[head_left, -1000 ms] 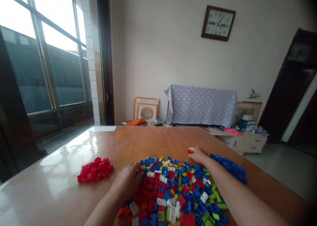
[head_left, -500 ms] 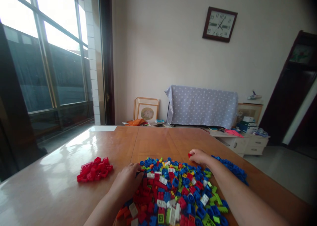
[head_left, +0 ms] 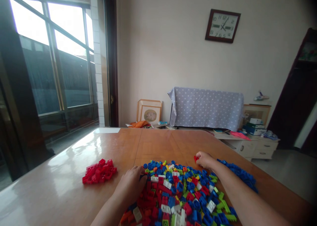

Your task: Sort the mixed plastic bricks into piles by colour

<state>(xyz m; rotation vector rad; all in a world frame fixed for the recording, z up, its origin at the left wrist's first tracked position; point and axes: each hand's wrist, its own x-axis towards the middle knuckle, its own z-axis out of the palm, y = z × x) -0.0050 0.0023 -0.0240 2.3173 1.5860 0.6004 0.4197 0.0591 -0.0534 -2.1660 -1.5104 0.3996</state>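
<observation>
A wide heap of mixed toy building bricks (head_left: 170,186) in red, blue, white, green, yellow and orange lies on the table before me. My left hand (head_left: 131,183) rests at the heap's left edge with its fingers curled; a dark, perhaps blue, bit shows between them, too hidden to name. Beyond the heap's far right edge, my right hand (head_left: 204,160) pinches a small red brick (head_left: 195,158) between its fingertips. A separate pile of red bricks (head_left: 99,172) lies left of my left hand. Blue bricks (head_left: 239,173) form another pile, partly behind my right forearm.
The glossy wooden table (head_left: 163,142) has a white sheet (head_left: 108,130) at its far left corner. Behind it stand a low white cabinet (head_left: 262,148), a dotted grey cloth (head_left: 208,107) over something wide, and framed pictures (head_left: 150,112). A clock (head_left: 222,26) hangs on the wall.
The whole view has shifted slightly, with everything sitting a little further right and lower. Both hands keep nearly the same places by the heap, and the red brick stays in my right fingertips.
</observation>
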